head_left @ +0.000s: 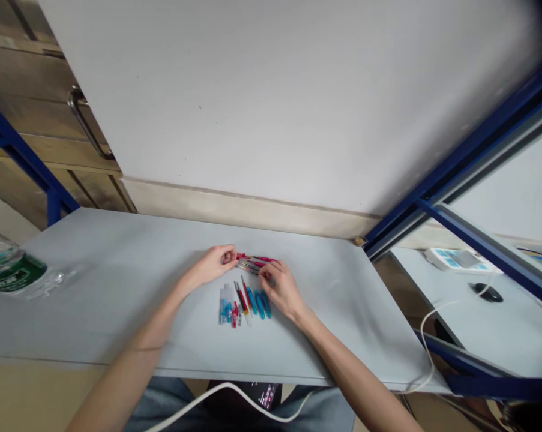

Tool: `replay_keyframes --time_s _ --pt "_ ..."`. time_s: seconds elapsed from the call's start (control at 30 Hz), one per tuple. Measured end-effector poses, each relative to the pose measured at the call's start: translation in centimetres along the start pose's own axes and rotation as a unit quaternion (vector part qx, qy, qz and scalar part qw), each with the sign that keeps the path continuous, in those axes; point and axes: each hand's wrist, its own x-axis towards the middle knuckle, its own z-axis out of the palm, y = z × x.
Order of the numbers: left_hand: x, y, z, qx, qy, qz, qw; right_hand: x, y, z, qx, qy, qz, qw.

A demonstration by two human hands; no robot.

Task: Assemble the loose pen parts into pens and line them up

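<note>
Red and dark slim pen parts (252, 264) lie on the light grey table between my hands. My left hand (214, 263) is at their left end, its thumb and fingertips closed together; anything pinched there is too small to make out. Around the right end of the parts curls my right hand (280, 288), fingers bent in, with what they grip hidden. Nearer to me lie several blue pen barrels (258, 303), red and dark refills (242, 298) beside them, and small clear, blue and red pieces (228, 312) to the left.
A large clear bottle with a green label (14, 273) lies at the table's left. A white cable (426, 336) hangs past the right edge. Beyond the blue frame (464, 144), a second table holds a white device (460, 260) and a black mouse (488, 293).
</note>
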Motion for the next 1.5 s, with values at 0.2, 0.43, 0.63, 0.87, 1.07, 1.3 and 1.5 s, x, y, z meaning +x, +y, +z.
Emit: replay_keyframes --time_s 0.2,0.43,0.63,0.87,1.07,1.3,1.5 --pt "-5.1 2.9 1.1 0.167 0.043 -0.137 0.976 0.3 -2.6 1.1 -0.129 -0.093 0.0 0.987" --pt "-7.0 3.7 2.6 0.255 -0.011 -0.213 0.943 2.2 -3.5 2.5 -0.196 -0.142 0.005 0.97" --pt "-6.7 3.4 2.6 0.336 -0.044 -0.209 0.917 2.5 -3.8 3.3 -0.112 -0.103 0.038 0.988" --pt "-4.4 2.6 0.7 0.279 0.045 -0.141 0.949 4.6 -0.9 -0.3 0.157 -0.003 0.117 0.981" --pt "0.6 1.2 1.1 -0.066 0.051 0.011 0.996 4.0 2.3 -1.5 0.374 0.081 0.223 0.897" --pt "0.8 -0.7 4.0 0.046 0.174 0.189 0.965 3.1 3.1 -0.9 0.496 0.181 0.277 0.803" --pt "0.7 -0.6 4.2 0.061 0.174 0.214 0.959 3.3 2.9 -0.6 0.537 0.213 0.303 0.758"
